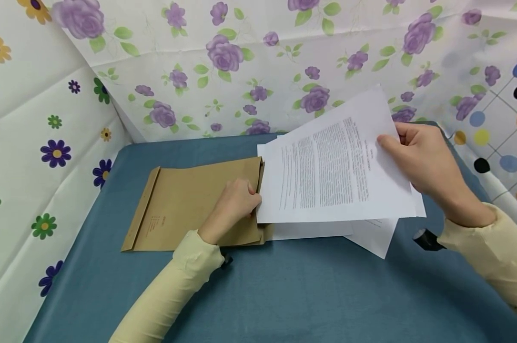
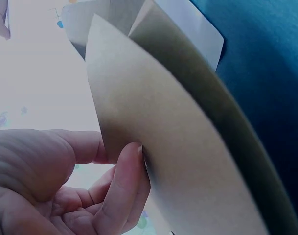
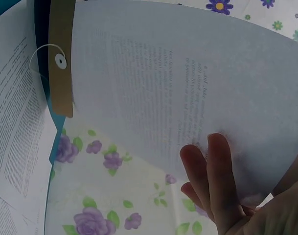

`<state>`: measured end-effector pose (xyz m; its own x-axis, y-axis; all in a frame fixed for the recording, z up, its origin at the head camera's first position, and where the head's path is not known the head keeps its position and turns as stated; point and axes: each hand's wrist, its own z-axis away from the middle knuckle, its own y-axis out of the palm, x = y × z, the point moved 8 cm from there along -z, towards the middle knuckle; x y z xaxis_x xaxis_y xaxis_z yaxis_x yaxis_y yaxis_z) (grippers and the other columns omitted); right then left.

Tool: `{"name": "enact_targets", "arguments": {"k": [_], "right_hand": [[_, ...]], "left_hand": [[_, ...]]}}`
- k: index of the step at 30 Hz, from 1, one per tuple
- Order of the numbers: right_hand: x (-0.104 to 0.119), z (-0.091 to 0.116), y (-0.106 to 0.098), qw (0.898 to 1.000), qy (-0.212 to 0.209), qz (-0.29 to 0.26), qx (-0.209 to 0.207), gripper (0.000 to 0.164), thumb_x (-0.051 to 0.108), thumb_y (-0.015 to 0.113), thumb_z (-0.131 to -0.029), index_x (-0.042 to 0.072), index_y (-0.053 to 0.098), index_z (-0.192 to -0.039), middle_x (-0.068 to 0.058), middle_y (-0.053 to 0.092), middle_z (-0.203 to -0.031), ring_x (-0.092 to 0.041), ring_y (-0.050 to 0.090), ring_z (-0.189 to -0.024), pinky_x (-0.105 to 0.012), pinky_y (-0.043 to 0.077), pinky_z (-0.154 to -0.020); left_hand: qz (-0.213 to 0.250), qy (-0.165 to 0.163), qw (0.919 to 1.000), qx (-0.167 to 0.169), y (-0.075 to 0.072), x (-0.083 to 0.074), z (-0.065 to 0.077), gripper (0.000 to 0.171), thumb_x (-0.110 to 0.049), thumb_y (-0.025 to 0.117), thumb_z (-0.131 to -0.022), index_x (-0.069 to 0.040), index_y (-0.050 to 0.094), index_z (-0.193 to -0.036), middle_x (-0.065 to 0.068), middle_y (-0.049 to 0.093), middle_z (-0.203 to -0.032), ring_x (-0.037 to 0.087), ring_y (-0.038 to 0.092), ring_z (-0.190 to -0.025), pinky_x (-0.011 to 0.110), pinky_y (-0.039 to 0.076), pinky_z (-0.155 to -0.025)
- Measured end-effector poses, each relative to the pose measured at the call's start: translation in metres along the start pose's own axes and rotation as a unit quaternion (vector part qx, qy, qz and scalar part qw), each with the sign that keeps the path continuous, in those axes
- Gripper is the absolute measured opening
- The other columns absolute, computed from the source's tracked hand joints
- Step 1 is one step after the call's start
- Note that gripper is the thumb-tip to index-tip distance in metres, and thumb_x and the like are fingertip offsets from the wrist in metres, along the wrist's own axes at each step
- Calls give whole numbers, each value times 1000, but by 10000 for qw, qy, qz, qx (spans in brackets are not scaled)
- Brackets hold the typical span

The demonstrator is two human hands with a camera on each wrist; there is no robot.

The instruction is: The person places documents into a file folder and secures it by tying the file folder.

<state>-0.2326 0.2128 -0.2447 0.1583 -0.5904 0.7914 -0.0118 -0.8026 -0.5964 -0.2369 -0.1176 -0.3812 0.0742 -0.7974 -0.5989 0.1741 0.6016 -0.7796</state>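
Note:
A brown paper envelope (image 1: 189,205) lies on the table with its mouth to the right. My left hand (image 1: 237,197) pinches the envelope's edge at that mouth. In the left wrist view, thumb and fingers hold the upper layer of the envelope (image 2: 153,112), which gapes from the layer below. My right hand (image 1: 430,164) grips a printed white sheet (image 1: 327,171) by its right side, raised and tilted, its left edge right at the envelope's mouth. The right wrist view has this sheet (image 3: 139,83) from behind, with print showing through.
More white papers (image 1: 370,233) lie on the blue table cloth (image 1: 292,290) under the raised sheet. A brown flap (image 3: 60,93) with a white button and string shows in the right wrist view. Flowered sheeting (image 1: 155,81) stands behind the table.

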Motion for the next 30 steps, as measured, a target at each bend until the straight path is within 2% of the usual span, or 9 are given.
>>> {"name": "enact_targets", "arguments": {"k": [3, 6, 10, 13, 18, 23, 30], "right_hand": [[2, 4, 4, 9999, 9, 14, 133, 44, 35, 55, -106, 5, 64, -137, 0, 77, -93, -24, 71, -60, -33, 39, -34], [3, 8, 7, 9995, 66, 20, 306, 44, 34, 55, -106, 6, 63, -138, -3, 77, -98, -23, 74, -65, -35, 45, -37], [-1, 9, 12, 9973, 286, -108, 662, 43, 33, 54, -106, 7, 63, -139, -6, 77, -102, -25, 75, -70, -39, 57, -49], [-7, 8, 16, 9929, 481, -311, 1044, 44, 31, 55, -107, 4, 60, -141, -6, 77, -105, -26, 76, -74, -40, 60, -57], [-13, 7, 20, 9858, 664, -592, 1425, 45, 24, 53, -108, -2, 54, -145, -6, 76, -107, -26, 76, -77, -41, 61, -61], [-13, 6, 22, 9833, 605, -768, 1537, 43, 21, 52, -109, -4, 53, -144, -4, 76, -108, -27, 76, -78, -42, 61, -62], [-22, 0, 36, 9716, 618, -1260, 1906, 44, 17, 50, -109, -7, 49, -146, 1, 75, -110, -23, 76, -85, -40, 62, -66]], "left_hand": [[6, -16, 10000, -3, 0, 0, 0, 34, -7, 61, -92, -9, 49, -60, 9, 61, -62, 21, 60, -47, 25, 34, -44], [-1, -16, 10000, -18, 0, -1, 0, 34, -7, 60, -92, -10, 48, -60, 10, 60, -60, 22, 59, -47, 25, 33, -44], [-42, -8, 10000, -68, 0, -1, 0, 33, -6, 58, -91, -10, 46, -60, 9, 59, -56, 22, 57, -46, 25, 31, -44], [-30, 3, 9999, -134, 0, -1, 0, 35, -5, 58, -91, -9, 47, -58, 8, 59, -55, 22, 55, -45, 25, 30, -43], [-1, 1, 9998, -189, 1, -2, 1, 36, -5, 59, -91, -9, 47, -57, 8, 59, -56, 21, 52, -44, 24, 28, -42], [-47, -33, 9997, -226, 1, -1, 0, 32, -5, 58, -91, -9, 48, -61, 9, 59, -58, 20, 50, -45, 25, 28, -43], [-106, -1, 9996, -250, 1, -2, 0, 28, -6, 60, -91, -6, 53, -65, 9, 59, -62, 20, 49, -47, 25, 28, -43]]}}
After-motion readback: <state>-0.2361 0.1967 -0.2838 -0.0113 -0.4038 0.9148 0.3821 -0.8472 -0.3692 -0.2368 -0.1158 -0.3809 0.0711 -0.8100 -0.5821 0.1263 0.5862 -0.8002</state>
